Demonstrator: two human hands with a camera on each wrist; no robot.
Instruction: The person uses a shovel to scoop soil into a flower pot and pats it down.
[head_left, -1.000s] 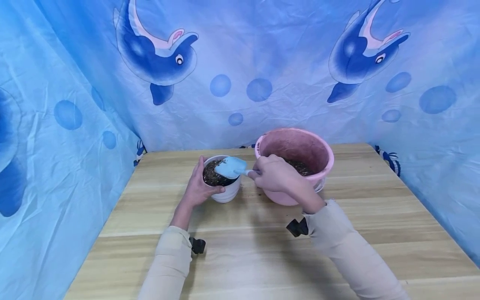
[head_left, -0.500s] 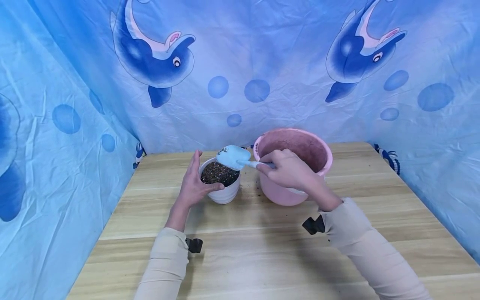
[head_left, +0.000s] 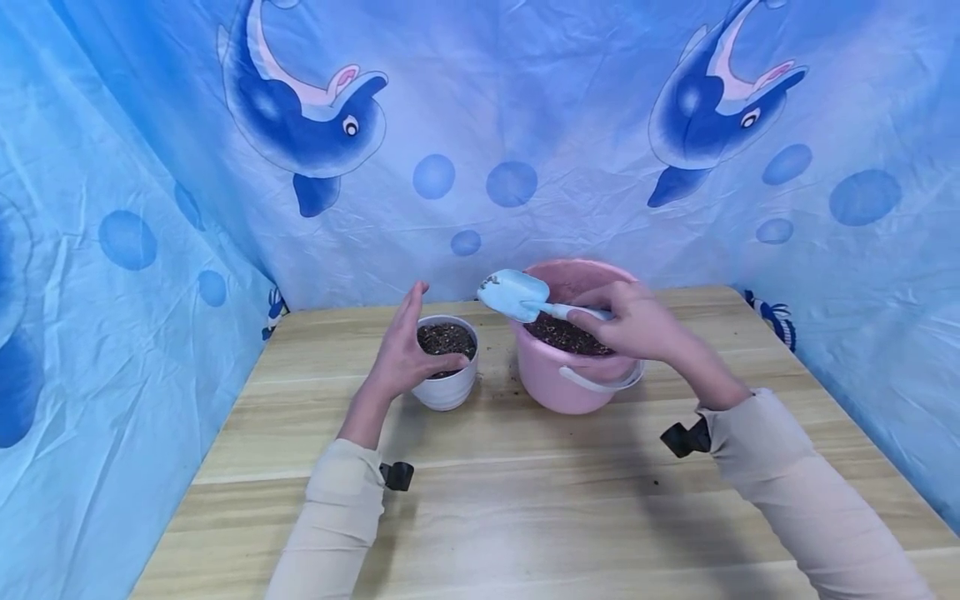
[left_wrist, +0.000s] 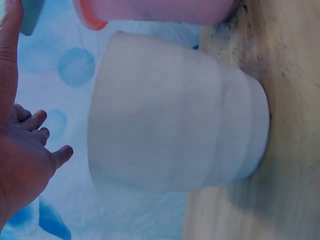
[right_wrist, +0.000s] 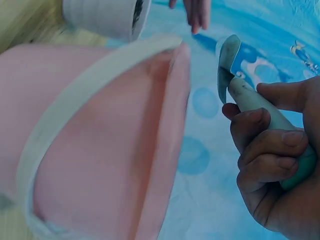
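My right hand (head_left: 633,321) grips the handle of a light blue trowel (head_left: 514,295), its blade tilted left with a few dark crumbs on it. In the right wrist view, the fingers curl round the pale handle (right_wrist: 262,110). Beneath the trowel stands a pink bucket (head_left: 558,387) with dark soil inside and a white carrying handle hanging at its front. To the left, a small white ridged pot (head_left: 447,393) holds dark soil up near the rim. My left hand (head_left: 407,350) is held at the pot's left rim, fingers spread; the left wrist view shows it apart from the pot wall (left_wrist: 160,115).
Everything stands on a wooden table (head_left: 487,517), with soil crumbs scattered between pot and bucket. A blue cloth backdrop (head_left: 510,108) with printed dolphins rises behind the table and along both sides. Knotted cords (head_left: 772,319) show at the table's far corners.
My right hand has carried the trowel up and right, from over the white pot to over the bucket. My left hand has eased off the pot, fingers lifting from its rim.
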